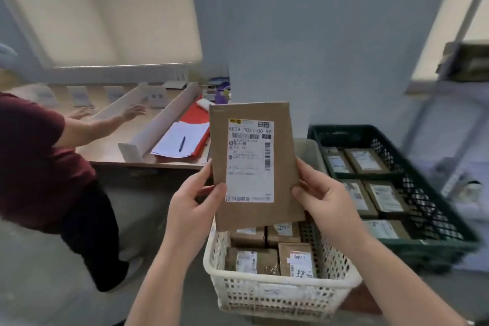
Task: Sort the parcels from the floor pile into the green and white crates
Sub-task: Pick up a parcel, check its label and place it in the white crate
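Observation:
I hold a flat brown cardboard parcel (284,140) upright in front of me, its white shipping label facing me. My left hand (193,206) grips its lower left edge, thumb on the label's corner. My right hand (321,200) grips the lower right edge. Directly below the parcel stands the white crate (277,294), holding several labelled brown parcels. The green crate (391,243) sits to the right, also filled with several parcels. The floor pile is out of view.
A person in a dark red shirt (34,161) stands at the left, reaching over a wooden desk (105,151) with white dividers, papers, a pen and a red folder. A pale wall column rises behind the crates. A metal rack (449,103) stands at right.

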Tool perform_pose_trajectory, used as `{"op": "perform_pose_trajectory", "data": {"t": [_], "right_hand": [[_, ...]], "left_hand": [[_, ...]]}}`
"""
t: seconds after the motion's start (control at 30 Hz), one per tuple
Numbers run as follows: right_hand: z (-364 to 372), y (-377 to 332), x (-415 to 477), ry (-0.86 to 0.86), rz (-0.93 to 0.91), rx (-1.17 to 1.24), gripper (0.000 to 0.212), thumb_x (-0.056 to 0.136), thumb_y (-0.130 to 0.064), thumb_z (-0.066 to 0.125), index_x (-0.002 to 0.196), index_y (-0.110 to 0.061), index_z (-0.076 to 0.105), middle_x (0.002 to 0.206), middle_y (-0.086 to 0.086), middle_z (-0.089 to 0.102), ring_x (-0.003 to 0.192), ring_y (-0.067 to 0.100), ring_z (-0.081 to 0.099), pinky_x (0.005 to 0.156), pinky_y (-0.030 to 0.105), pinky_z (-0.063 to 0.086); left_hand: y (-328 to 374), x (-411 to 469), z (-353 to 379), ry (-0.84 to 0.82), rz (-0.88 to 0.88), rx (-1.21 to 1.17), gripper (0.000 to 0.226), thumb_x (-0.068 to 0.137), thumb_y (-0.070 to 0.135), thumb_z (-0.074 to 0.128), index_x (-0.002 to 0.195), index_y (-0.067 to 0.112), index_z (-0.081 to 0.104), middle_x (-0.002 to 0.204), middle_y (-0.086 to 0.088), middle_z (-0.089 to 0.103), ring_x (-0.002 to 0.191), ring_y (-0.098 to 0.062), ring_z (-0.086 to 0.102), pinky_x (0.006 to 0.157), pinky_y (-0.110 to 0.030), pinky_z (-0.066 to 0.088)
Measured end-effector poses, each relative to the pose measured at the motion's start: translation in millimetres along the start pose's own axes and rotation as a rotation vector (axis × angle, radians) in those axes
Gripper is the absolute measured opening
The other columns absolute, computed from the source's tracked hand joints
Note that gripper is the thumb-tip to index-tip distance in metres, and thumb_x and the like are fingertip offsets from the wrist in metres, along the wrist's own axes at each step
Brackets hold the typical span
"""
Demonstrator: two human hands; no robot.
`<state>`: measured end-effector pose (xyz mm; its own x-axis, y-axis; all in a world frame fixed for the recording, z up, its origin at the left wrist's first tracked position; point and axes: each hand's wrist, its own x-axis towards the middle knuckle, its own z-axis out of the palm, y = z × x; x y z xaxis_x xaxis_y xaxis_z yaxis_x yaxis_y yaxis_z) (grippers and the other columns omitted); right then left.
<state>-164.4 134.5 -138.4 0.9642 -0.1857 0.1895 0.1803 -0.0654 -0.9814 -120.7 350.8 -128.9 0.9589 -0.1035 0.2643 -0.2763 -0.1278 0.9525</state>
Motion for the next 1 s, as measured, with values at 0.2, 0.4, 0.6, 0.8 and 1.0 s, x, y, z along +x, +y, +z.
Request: {"op": "perform_pose_trajectory", "data": {"t": [0.2,0.4,0.6,0.8,1.0], "right_hand": [[-48,76,32,0.113,0.254,-0.031,0.054,0.090,0.000,0.056,0.136,-0.027,0.047,0.116,-0.023,0.061,0.106,-0.007,0.059,0.076,0.011,0.051],[-50,180,80,0.058,0.506,-0.094,0.058,0.089,0.002,0.056,0.141,-0.018,0.041,0.139,-0.003,0.049,0.124,0.005,0.044,0.102,0.027,0.043],[-15,266,113,-0.057,0.763,-0.090,0.061,0.086,0.012,0.054,0.141,-0.009,0.041,0.141,0.008,0.049,0.131,0.019,0.044,0.105,0.035,0.041],[14,319,108,-0.057,0.934,-0.039,0.060,0.083,0.016,0.054,0.138,-0.006,0.044,0.135,0.012,0.055,0.126,0.026,0.050,0.091,0.039,0.052],[35,337,121,-0.045,0.957,-0.073,0.058,0.085,0.015,0.051,0.138,-0.007,0.044,0.135,0.009,0.055,0.128,0.021,0.049,0.103,0.040,0.044]], "left_hand": [[-84,49,71,-0.181,-0.260,0.054,0.048,0.091,0.027,0.058,0.137,0.036,0.045,0.104,0.009,0.071,0.091,-0.014,0.068,0.079,-0.037,0.058],[-181,84,103,-0.213,-0.555,0.075,0.046,0.093,0.025,0.057,0.137,0.032,0.046,0.109,0.022,0.063,0.091,0.004,0.062,0.064,-0.010,0.051],[-259,91,96,-0.150,-0.731,0.235,0.044,0.096,0.022,0.051,0.140,0.025,0.044,0.134,0.007,0.055,0.108,-0.004,0.053,0.088,-0.023,0.046],[-297,82,99,-0.125,-0.819,0.421,0.043,0.099,0.020,0.042,0.141,0.022,0.040,0.139,0.005,0.050,0.111,-0.006,0.049,0.093,-0.024,0.041],[-321,82,103,-0.162,-0.773,0.574,0.049,0.097,0.010,0.040,0.146,0.015,0.032,0.147,-0.002,0.041,0.134,-0.019,0.038,0.108,-0.030,0.030]]}}
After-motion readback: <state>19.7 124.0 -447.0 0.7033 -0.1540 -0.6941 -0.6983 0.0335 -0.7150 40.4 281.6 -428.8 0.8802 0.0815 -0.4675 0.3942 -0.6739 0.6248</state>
